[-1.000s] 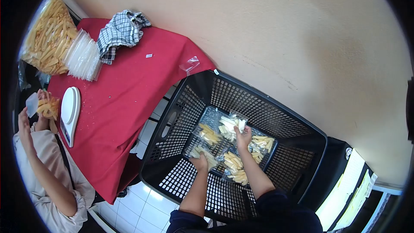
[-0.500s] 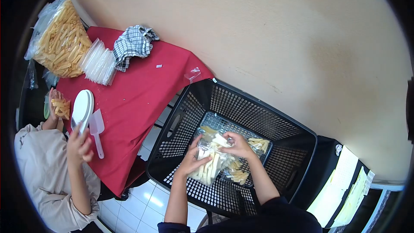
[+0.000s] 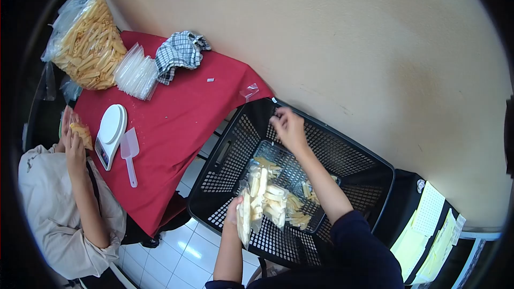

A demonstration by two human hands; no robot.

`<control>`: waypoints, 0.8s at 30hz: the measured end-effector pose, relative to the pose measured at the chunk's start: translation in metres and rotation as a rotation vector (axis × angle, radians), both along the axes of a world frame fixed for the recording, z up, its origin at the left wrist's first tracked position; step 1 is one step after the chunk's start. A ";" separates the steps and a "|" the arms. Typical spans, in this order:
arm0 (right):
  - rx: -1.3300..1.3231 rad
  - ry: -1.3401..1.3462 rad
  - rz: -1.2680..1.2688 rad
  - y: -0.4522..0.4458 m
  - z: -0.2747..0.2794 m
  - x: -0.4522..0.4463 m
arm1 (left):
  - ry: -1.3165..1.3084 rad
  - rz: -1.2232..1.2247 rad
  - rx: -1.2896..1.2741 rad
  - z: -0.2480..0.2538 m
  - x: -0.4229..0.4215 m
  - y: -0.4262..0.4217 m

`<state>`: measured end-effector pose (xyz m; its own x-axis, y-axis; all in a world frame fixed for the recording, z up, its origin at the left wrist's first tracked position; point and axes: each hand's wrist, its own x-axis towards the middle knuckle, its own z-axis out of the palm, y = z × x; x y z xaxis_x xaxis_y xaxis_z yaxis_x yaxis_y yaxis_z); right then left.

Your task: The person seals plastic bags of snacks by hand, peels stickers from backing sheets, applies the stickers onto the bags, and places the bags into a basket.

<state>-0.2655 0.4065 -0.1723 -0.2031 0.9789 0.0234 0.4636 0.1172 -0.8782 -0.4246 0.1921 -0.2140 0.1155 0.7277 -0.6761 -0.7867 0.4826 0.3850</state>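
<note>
My left hand (image 3: 234, 212) is closed on the side of a clear plastic bag of pale stick-shaped snacks (image 3: 260, 199), above the near left part of a black mesh basket (image 3: 219, 152). The bag looks tilted, and my fingers are partly hidden behind it. My right hand (image 3: 289, 129) is raised over the basket's far left corner, slightly blurred, its fingers bent and apart with nothing visible in them. A small white piece (image 3: 273, 100) sits on the rim corner close by. Below, several clear packs of yellowish sticks (image 3: 297, 218) lie in the basket.
To the left, a red-covered table (image 3: 176, 112) bears a white scale (image 3: 111, 128), a scoop (image 3: 129, 152), stacked clear bags (image 3: 137, 75), a checked cloth (image 3: 179, 53) and a large snack bag (image 3: 91, 43). A co-worker (image 3: 67, 214) handles a small pack. Papers (image 3: 423, 235) lie at right.
My right hand has let go of the pale snack bag and moved up to the basket's far left corner. My left hand keeps the bag. The co-worker's hands have come together at the small pack.
</note>
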 end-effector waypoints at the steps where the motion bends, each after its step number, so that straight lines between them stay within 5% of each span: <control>1: 0.289 -0.202 -0.142 0.015 -0.009 0.000 | -0.013 -0.006 0.011 0.004 0.001 -0.003; 4: 0.479 -0.294 -0.146 0.036 -0.029 -0.004 | -0.019 -0.021 0.019 0.009 0.002 -0.013; 12: 0.487 -0.371 -0.214 0.044 -0.033 -0.013 | -0.118 -0.009 0.133 -0.005 -0.001 -0.050; 15: 0.469 -0.017 -0.328 0.033 -0.021 -0.014 | -0.051 0.055 0.101 0.009 0.002 -0.058; 17: -0.127 0.662 -0.324 0.010 -0.009 -0.012 | -0.124 0.102 0.188 0.011 0.006 -0.065; 19: -0.090 0.627 -0.355 -0.015 0.018 -0.005 | -0.206 0.087 0.251 0.014 0.008 -0.073; 21: 0.562 0.082 -0.198 -0.021 0.023 -0.001 | 0.001 0.068 0.164 -0.002 0.006 -0.091; 24: 0.606 -0.125 -0.185 0.009 0.007 0.002 | -0.024 0.063 0.234 0.002 0.016 -0.100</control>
